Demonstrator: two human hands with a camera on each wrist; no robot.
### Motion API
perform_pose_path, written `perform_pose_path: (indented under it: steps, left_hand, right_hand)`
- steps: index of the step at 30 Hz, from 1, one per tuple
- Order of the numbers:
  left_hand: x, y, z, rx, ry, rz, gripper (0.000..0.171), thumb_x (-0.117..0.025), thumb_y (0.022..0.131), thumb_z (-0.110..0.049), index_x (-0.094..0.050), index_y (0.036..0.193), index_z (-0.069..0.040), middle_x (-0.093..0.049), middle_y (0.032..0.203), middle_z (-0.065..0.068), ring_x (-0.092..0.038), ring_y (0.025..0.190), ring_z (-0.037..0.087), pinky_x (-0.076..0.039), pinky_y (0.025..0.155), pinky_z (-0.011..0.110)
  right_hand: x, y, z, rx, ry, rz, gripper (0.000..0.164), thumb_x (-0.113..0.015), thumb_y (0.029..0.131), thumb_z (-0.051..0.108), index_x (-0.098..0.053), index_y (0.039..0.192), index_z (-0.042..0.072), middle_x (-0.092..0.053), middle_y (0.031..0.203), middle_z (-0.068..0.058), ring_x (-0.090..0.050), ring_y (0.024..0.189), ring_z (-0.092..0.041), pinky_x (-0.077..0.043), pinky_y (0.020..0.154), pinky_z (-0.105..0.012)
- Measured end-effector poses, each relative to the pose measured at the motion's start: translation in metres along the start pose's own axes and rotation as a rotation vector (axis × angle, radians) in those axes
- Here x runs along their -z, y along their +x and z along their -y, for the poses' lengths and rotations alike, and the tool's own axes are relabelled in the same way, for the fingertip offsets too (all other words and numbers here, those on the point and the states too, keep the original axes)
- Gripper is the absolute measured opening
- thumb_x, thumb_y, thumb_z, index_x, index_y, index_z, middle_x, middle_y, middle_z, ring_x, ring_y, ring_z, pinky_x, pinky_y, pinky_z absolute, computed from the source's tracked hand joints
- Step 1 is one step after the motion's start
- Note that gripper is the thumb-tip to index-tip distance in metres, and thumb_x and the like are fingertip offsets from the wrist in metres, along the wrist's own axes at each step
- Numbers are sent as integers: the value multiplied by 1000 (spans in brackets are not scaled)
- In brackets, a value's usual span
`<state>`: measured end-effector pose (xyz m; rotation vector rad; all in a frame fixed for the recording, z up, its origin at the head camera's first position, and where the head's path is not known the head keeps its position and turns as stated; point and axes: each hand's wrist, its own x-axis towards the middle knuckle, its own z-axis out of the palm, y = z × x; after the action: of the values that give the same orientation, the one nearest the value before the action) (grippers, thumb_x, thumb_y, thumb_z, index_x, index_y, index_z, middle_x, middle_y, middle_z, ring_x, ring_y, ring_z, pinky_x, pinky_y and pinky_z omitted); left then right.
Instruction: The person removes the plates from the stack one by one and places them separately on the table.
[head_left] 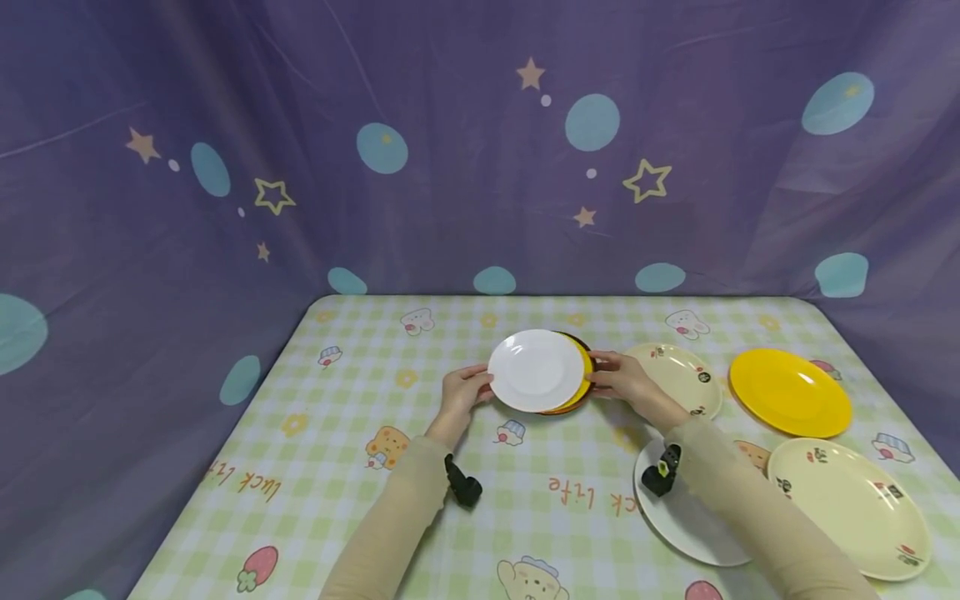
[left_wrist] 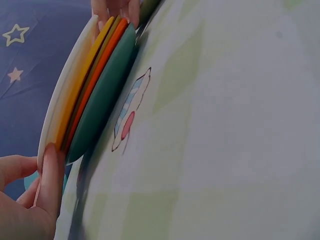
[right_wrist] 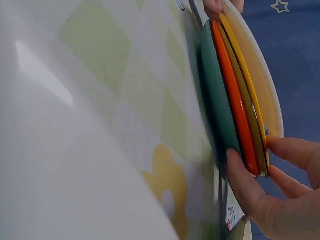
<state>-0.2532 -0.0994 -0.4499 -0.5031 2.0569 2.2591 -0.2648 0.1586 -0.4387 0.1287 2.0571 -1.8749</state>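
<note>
the left hand (head_left: 463, 392) is pinching the small white plate (head_left: 536, 371) by its rim; the right hand (head_left: 621, 380) is gripping the yellow, olive, orange and green plate stack (right_wrist: 238, 105) beneath, over the checked tablecloth (head_left: 330, 483), beside a patterned cream plate (head_left: 679, 375).

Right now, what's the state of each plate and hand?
Plate stack: held, white plate topmost, green plate lowest.
Left hand: gripping its left edge.
Right hand: gripping its right edge.
Loose yellow plate: face up, unheld.
Far cream plate: face up, partly hidden.
Near cream plate: face up.
Loose white plate: partly hidden.
</note>
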Motion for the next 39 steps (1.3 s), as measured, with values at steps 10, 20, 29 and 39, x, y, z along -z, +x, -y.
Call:
perform_pose_path:
  steps: [10,20,29,39]
  left_hand:
    - [6,-1,-5,-40,13,66,30,-55,81,3,-53,111,10,-61,65,7,-57,49,9,-53,49,23]
    - [12,2,-4,-79,-27,62,33,-51,82,5,-52,114,10,-60,65,3,-55,47,7,-50,44,19]
    - [22,1,-8,-71,-31,7,33,-52,82,4,-53,114,7,-63,79,10,-56,49,8,-51,45,20]
    - [33,1,-16,-83,-50,-34,32,-53,82,5,-54,114,7,-64,81,10,-54,47,8,-49,42,20]
  right_hand:
    - [-3,0,2,-16,-49,-43,58,-57,83,0,-32,135,1,-39,124,-31,-59,72,-11,-52,76,-35]
    - [-3,-3,2,19,-71,-31,56,-54,84,-1,-31,135,-1,-40,122,-32,-59,74,-12,-52,77,-34]
    - [-4,-3,2,-2,-58,-28,56,-54,84,-1,-32,135,0,-38,124,-31,-59,74,-11,-52,76,-33]
    - [-4,-2,3,-19,-38,-22,56,-53,84,-3,-32,136,2,-38,124,-30,-58,72,-10,-51,78,-35]
